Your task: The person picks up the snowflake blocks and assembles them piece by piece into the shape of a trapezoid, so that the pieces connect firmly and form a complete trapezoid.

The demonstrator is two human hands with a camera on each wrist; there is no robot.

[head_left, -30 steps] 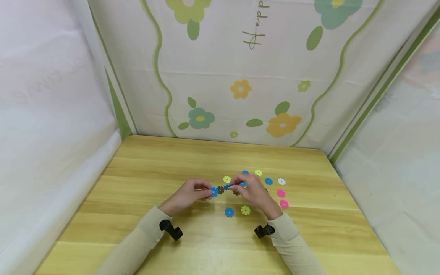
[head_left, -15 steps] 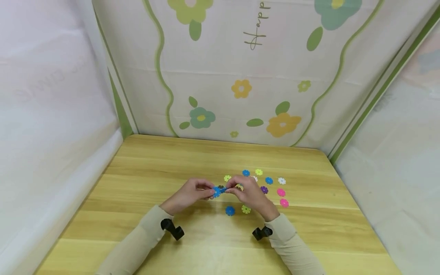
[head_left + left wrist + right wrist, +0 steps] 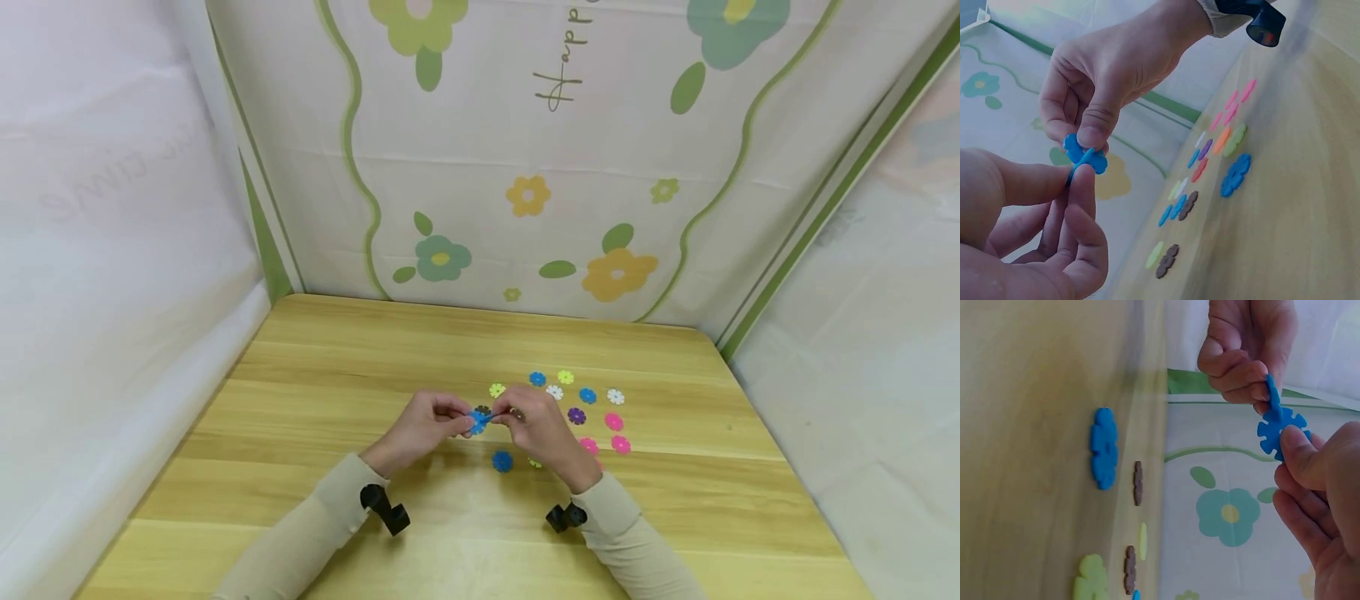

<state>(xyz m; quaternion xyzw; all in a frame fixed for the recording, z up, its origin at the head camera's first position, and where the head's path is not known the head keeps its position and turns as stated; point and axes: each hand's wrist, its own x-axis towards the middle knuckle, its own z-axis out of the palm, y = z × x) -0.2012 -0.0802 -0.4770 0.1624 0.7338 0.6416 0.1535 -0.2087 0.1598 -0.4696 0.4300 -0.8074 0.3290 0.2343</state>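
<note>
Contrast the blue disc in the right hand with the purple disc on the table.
The blue disc is pinched by the right hand; the purple disc lies on the table. In the head view, the blue disc shows edge-on, the purple disc face-up. Both have notched rims.

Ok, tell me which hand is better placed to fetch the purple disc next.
Probably the right hand: the purple disc lies just to its right, while the left hand is farther off. Both pinch blue discs, so the right would likely need to free its grip first.
</note>
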